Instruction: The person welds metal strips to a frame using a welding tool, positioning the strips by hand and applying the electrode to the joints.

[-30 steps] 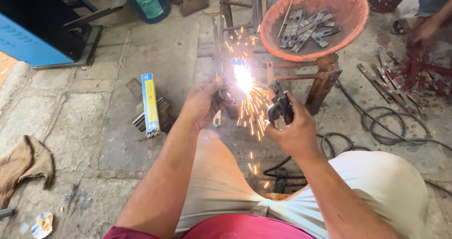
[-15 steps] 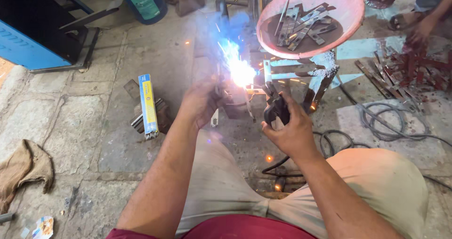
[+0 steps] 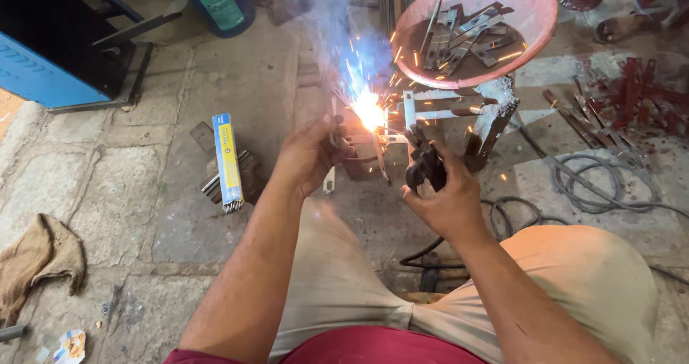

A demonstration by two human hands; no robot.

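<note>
Right hand (image 3: 448, 202) clenched round the black electrode holder (image 3: 425, 164), arc (image 3: 369, 111) sparking on the metal bracket (image 3: 359, 145) w/ left hand (image 3: 308, 156) gripping it, just below pink bowl (image 3: 531, 30) of scrap.

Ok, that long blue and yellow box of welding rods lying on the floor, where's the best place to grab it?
Take the blue and yellow box across its narrow width near the middle, coming from above. It lies flat with its long sides free, propped on dark metal pieces, and rod tips poke out of the near open end, so keep it level. The left hand is nearest.
</note>
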